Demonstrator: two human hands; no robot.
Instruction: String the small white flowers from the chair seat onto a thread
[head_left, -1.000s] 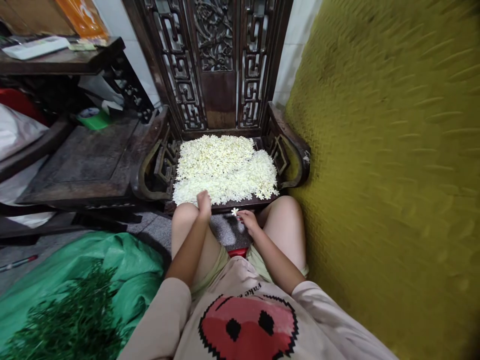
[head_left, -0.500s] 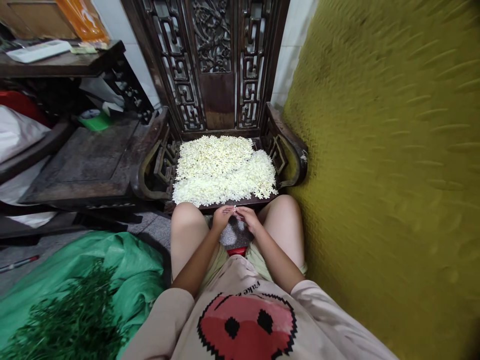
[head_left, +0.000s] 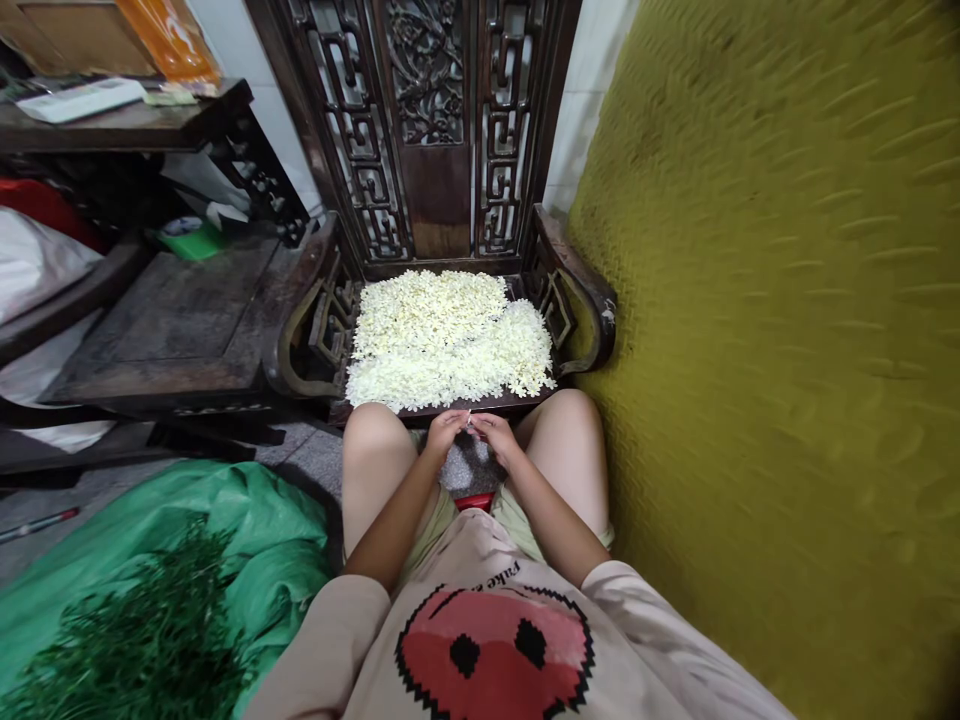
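Between my knees, just in front of the seat edge, my left hand (head_left: 447, 430) and my right hand (head_left: 493, 434) meet at the fingertips. Both are closed in a pinch around a small white flower (head_left: 469, 416), mostly covered by the fingers. Beyond them a wide layer of white and pale-yellow flowers (head_left: 442, 335) is spread over the seat of a dark carved wooden chair (head_left: 441, 200). The hands stay apart from this layer.
A curved armrest (head_left: 592, 300) flanks the seat on the right, beside a yellow textured mat (head_left: 765, 330). At left stand a second wooden chair (head_left: 180, 320) with green tape (head_left: 191, 240), and a side table (head_left: 150, 135). Green leaves (head_left: 142, 630) lie on a green sack (head_left: 225, 500).
The fingers have shifted only slightly around the small white flower. The camera view has moved a touch; everything else stays in place.
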